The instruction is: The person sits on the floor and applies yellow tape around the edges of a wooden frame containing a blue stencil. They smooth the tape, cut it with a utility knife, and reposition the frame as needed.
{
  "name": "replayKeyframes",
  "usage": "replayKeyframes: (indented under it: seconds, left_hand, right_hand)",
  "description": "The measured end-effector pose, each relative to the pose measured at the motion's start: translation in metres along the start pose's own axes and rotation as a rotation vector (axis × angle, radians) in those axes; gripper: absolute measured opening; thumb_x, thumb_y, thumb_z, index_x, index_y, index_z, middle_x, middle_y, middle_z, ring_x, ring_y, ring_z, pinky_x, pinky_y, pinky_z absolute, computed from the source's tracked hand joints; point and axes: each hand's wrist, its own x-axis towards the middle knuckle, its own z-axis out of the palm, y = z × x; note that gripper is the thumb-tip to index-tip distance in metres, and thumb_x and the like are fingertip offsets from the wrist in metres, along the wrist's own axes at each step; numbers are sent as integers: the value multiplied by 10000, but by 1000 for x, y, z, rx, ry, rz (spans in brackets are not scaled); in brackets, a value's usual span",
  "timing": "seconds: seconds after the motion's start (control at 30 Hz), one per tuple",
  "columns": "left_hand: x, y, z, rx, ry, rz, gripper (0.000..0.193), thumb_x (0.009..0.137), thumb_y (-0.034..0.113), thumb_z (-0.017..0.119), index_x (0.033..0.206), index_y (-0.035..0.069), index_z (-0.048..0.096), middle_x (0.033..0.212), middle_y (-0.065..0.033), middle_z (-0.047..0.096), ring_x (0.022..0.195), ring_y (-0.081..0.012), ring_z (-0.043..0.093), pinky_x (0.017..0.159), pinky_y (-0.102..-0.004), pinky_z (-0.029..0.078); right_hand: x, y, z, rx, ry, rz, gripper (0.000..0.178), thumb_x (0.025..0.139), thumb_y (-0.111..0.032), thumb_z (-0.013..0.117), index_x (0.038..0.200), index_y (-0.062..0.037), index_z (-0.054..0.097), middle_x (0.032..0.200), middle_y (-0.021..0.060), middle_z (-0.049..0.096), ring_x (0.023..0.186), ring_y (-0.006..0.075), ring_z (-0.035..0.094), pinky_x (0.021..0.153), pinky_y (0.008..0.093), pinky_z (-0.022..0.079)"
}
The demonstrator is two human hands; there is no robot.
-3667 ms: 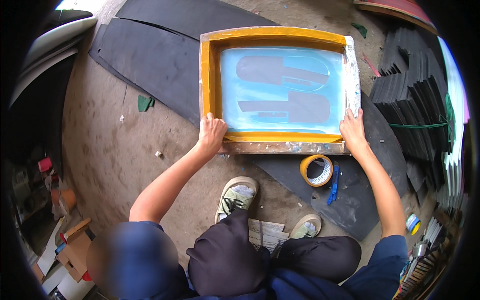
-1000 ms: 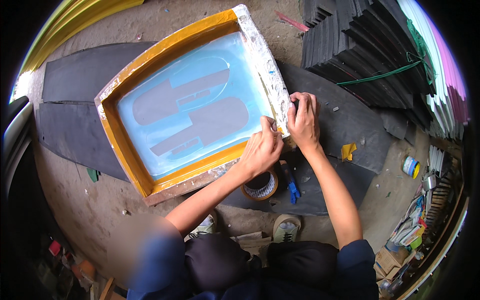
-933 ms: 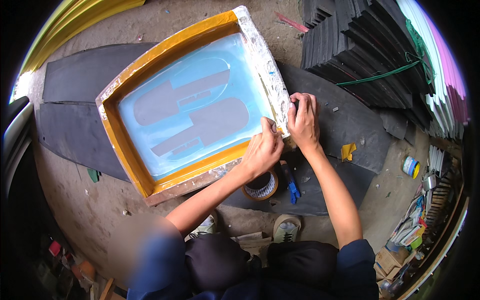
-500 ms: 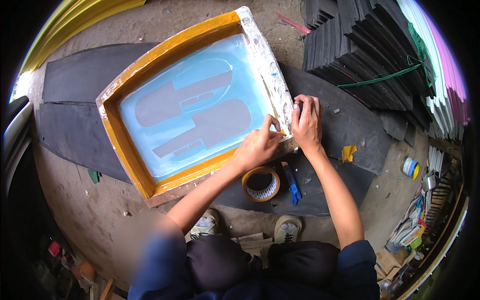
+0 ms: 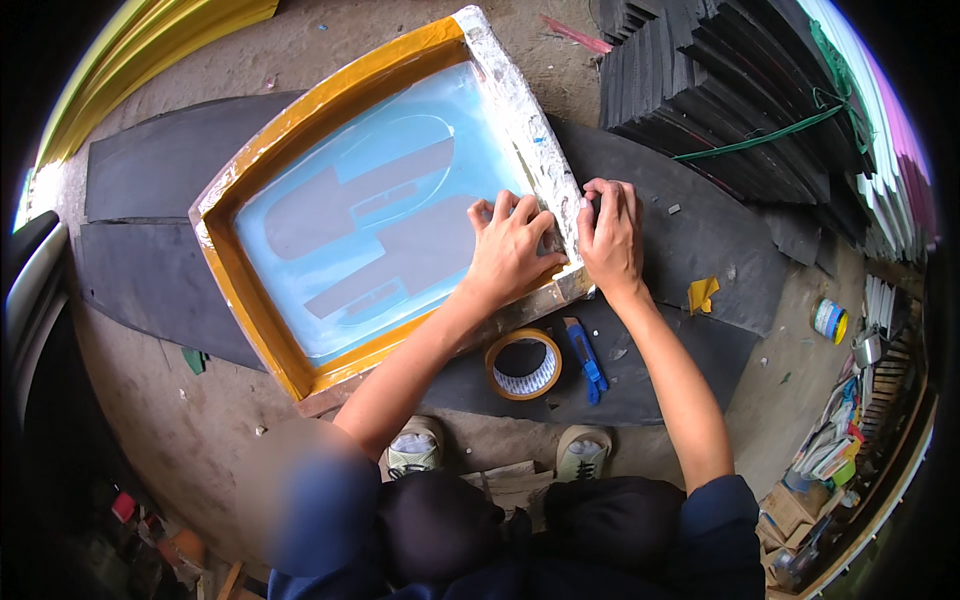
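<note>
A screen-printing frame (image 5: 527, 130) lies tilted on black sheets, its blue mesh (image 5: 300, 195) showing grey sole-like shapes. Brown tape (image 5: 350, 62) covers the far, left and near sides; the right side is bare, white and spattered. Over the mesh's near right corner, my left hand (image 5: 508, 245) has its fingers apart and bent, thumb toward the frame's inner edge. My right hand (image 5: 613, 235) is closed on the outer edge of the bare side, fingers bent; its fingertips are partly hidden. A roll of brown tape (image 5: 494, 372) and a blue utility knife (image 5: 586, 362) lie just below the frame.
Stacked black foam sheets (image 5: 700, 90) tied with green cord rise at the far right. A crumpled tape scrap (image 5: 703, 294) lies right of my forearm. A small paint tub (image 5: 830, 321) stands on the floor. Yellow sheets (image 5: 150, 60) curve at the far left.
My left hand has opened from a closed curl and moved slightly up over the mesh. My right hand stays on the frame's edge. The whole view has shifted a little.
</note>
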Motion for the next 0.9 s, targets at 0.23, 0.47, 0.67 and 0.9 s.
replayKeyframes:
  seconds: [0.23, 0.47, 0.67, 0.9]
  left_hand:
    - [-5, -4, -6, -21, 30, 111, 333, 707, 313, 704, 946, 112, 589, 938, -62, 529, 965, -264, 454, 807, -460, 326]
    - [-58, 9, -42, -778, -414, -100, 511, 975, 221, 365, 1383, 60, 104, 1329, -178, 466, 1291, -344, 358, 1063, -434, 283]
    - [-47, 19, -29, -859, -354, -180, 507, 968, 249, 377, 1347, 46, 107, 1227, -256, 519, 1219, -386, 428, 1022, -433, 317]
    - [-45, 8, -37, -891, -490, -257, 494, 966, 290, 377, 1324, 54, 131, 1245, -222, 519, 1193, -384, 455, 1006, -436, 322]
  right_hand:
    - [2, 0, 1, 6, 15, 18, 212, 773, -38, 555, 976, -43, 494, 866, 83, 544, 890, 261, 517, 809, 397, 406]
    - [0, 1, 1, 7, 12, 19, 205, 776, -25, 547, 974, -44, 499, 852, 81, 545, 884, 257, 518, 810, 393, 405]
    - [1, -3, 2, 38, 10, 10, 199, 784, -24, 538, 979, -36, 499, 848, 87, 544, 875, 266, 515, 800, 401, 407]
    - [1, -3, 1, 1, -8, 26, 178, 790, -32, 533, 965, -40, 503, 845, 91, 556, 876, 266, 521, 801, 398, 410]
